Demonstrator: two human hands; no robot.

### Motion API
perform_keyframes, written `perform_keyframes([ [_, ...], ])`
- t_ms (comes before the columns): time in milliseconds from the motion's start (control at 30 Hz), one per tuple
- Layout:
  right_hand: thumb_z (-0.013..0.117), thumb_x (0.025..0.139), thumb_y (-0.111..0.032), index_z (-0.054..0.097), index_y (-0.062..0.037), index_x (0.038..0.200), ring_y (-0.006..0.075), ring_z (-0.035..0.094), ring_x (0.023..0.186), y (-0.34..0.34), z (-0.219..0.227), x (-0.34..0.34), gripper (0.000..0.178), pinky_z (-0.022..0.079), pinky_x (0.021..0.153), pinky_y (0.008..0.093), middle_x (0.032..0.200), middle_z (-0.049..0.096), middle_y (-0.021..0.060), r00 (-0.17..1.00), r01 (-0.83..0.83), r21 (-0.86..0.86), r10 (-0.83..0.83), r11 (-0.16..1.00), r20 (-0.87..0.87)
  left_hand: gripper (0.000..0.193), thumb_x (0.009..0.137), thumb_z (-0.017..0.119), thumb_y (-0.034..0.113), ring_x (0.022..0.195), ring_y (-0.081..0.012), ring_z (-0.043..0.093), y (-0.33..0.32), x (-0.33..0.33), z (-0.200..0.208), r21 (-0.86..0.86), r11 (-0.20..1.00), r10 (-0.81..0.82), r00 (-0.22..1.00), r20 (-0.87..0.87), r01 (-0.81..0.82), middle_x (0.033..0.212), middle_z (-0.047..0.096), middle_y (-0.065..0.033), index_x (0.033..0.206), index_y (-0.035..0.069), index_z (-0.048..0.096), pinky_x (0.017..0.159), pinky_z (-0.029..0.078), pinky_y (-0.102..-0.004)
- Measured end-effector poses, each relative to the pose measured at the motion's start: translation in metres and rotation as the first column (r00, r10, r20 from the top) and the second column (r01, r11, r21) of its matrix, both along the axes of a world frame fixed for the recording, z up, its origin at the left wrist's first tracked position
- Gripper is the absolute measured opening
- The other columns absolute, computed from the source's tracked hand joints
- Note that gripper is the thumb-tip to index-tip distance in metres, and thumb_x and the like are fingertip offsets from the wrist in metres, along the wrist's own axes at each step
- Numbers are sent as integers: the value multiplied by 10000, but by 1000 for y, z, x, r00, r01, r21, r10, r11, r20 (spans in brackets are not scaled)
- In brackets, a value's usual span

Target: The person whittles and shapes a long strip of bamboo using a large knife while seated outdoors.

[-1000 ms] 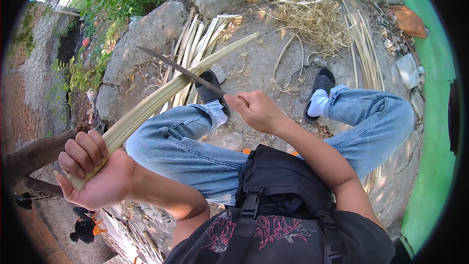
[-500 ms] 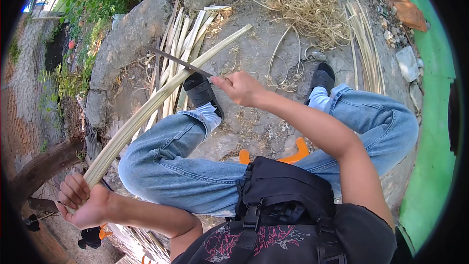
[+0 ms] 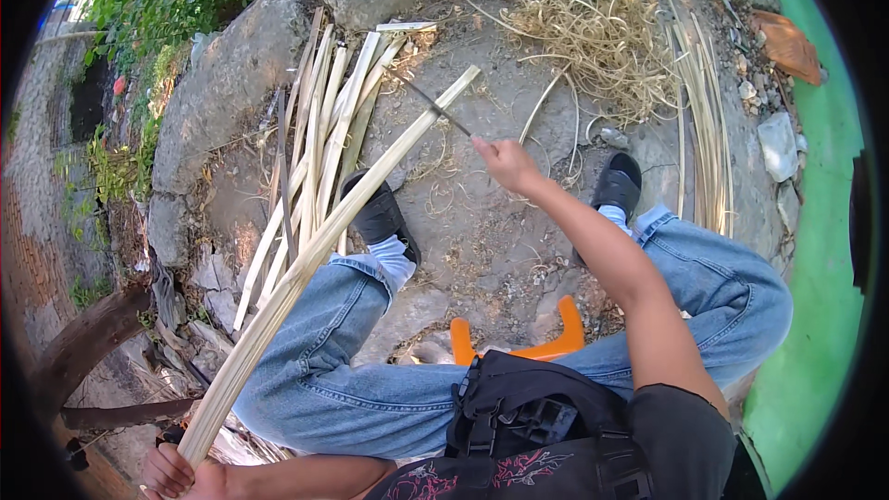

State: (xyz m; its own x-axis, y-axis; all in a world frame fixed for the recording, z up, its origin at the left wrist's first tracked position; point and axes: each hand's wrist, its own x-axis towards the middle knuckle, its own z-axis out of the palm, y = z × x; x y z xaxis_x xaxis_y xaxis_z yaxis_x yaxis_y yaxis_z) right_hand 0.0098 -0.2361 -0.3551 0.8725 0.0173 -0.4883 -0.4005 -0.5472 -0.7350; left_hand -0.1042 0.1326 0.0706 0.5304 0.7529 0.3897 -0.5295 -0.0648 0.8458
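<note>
A long pale bamboo strip (image 3: 315, 245) runs from the lower left across my left thigh up toward the middle top. My left hand (image 3: 176, 474) grips its near end at the bottom left edge. My right hand (image 3: 505, 162) is stretched out forward and holds a thin dark knife (image 3: 435, 109). The blade lies across the far end of the strip. I sit on a low orange stool (image 3: 519, 344) in blue jeans, with a black bag on my lap.
Several split bamboo strips (image 3: 319, 143) lie on the ground at the left, more thin slats (image 3: 699, 120) at the right. A heap of dry shavings (image 3: 593, 28) sits ahead. Stone blocks (image 3: 222, 83), a log (image 3: 83, 347) and a green wall (image 3: 815, 315) border the spot.
My right hand has slid the knife along the strip away from me toward its far end. My left hand has pulled back and down to the frame's lower edge.
</note>
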Motion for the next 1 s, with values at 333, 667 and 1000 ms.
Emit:
perform_keyframes([
  [333,394,891,-592,559,-40,587,295,524,453,61,92,-37,652,405,474,403,486,518,136,939,-322,222,280,920,201,343,872,474,309,435,-163,316,-4,-4,11,42,992,117,992,-49,-115,523,349,8,591,127,396,414,260,-304],
  [667,395,879,-613,560,4,600,320,557,532,51,79,-27,697,418,544,434,547,545,194,976,-203,170,186,964,109,324,881,417,255,464,-145,346,-14,0,14,103,994,25,999,-29,-22,530,366,-1,581,133,407,420,271,-312],
  [1000,371,874,-628,577,15,589,354,565,555,8,4,15,733,431,569,444,580,572,218,995,-82,58,79,995,57,331,861,475,272,426,-150,381,-13,0,11,127,985,116,993,4,-116,522,410,-16,572,115,442,390,292,-291],
])
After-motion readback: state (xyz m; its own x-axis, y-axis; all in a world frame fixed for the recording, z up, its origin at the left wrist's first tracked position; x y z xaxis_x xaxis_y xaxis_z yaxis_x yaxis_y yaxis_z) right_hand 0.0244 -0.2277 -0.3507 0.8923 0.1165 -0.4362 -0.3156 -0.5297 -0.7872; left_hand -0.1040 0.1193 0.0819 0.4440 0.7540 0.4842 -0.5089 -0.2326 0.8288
